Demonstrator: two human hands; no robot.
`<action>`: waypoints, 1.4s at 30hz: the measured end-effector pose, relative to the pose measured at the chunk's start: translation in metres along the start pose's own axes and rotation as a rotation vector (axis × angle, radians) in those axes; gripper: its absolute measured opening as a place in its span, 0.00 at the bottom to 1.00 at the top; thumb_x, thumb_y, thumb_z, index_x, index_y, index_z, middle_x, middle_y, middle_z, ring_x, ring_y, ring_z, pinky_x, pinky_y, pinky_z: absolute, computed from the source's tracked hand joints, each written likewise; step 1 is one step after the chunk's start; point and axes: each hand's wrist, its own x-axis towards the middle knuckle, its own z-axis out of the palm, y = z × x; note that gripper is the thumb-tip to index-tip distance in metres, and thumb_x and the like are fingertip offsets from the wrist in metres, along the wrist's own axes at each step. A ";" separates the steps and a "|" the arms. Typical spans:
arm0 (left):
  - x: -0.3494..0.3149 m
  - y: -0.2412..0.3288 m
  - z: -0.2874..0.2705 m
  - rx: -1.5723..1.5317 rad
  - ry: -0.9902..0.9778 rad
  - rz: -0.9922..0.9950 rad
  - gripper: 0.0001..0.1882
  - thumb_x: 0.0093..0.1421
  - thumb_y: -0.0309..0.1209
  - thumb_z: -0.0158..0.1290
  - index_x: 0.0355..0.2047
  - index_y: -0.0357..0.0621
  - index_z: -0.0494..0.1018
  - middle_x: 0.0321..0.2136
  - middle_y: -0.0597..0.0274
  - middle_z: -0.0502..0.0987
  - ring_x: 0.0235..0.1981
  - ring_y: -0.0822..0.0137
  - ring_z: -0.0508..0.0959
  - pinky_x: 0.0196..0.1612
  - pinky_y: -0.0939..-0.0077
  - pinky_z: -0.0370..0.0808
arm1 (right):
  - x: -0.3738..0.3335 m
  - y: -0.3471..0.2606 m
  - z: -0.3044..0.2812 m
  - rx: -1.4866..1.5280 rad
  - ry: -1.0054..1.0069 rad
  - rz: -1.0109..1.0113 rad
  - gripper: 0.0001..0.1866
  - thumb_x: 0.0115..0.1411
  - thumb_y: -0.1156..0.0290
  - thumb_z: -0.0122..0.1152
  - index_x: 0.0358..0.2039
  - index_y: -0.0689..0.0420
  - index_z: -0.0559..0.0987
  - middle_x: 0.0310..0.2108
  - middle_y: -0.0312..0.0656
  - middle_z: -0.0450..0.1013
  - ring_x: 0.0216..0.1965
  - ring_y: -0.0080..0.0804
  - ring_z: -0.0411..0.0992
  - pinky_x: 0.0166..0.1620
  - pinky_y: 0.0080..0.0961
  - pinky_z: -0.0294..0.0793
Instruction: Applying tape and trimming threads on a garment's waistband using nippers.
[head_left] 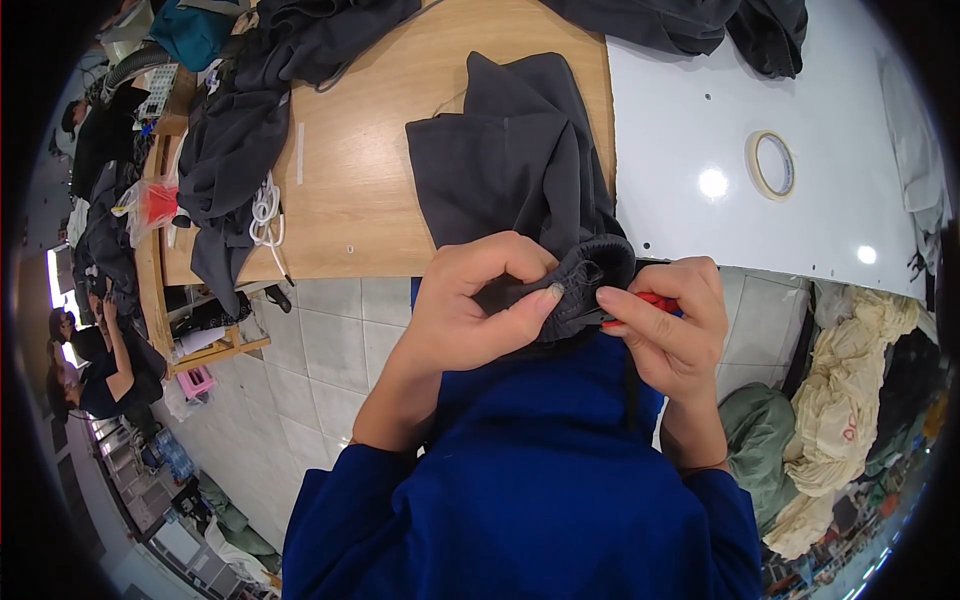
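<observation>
A dark grey garment (510,150) lies over the near edge of the wooden table, its gathered, ribbed end hanging toward me. My left hand (480,305) is closed on that end, thumb and fingers pinching the cloth. Loose threads (590,272) stick out of the gathered opening beside my left thumb. In my right hand (670,320) is a small red-handled tool (655,300) that looks like thread snips, mostly covered by my fingers. Its tip points toward the cloth, and my right fingertips are at the ribbed edge.
A roll of tape (771,165) lies on the white tabletop (680,120) at right. More dark garments (235,140) and a white cord (265,212) are at the wooden table's left. Cream cloth (850,390) is heaped at lower right. Other people (110,365) are at far left.
</observation>
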 end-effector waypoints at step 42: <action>0.000 -0.001 -0.010 0.317 -0.147 0.123 0.50 0.51 0.19 0.54 0.64 0.38 0.29 0.28 0.52 0.77 0.27 0.64 0.74 0.41 0.79 0.67 | -0.008 -0.014 -0.002 0.521 -0.204 0.269 0.10 0.38 0.74 0.71 0.23 0.55 0.78 0.12 0.31 0.60 0.15 0.25 0.59 0.21 0.20 0.55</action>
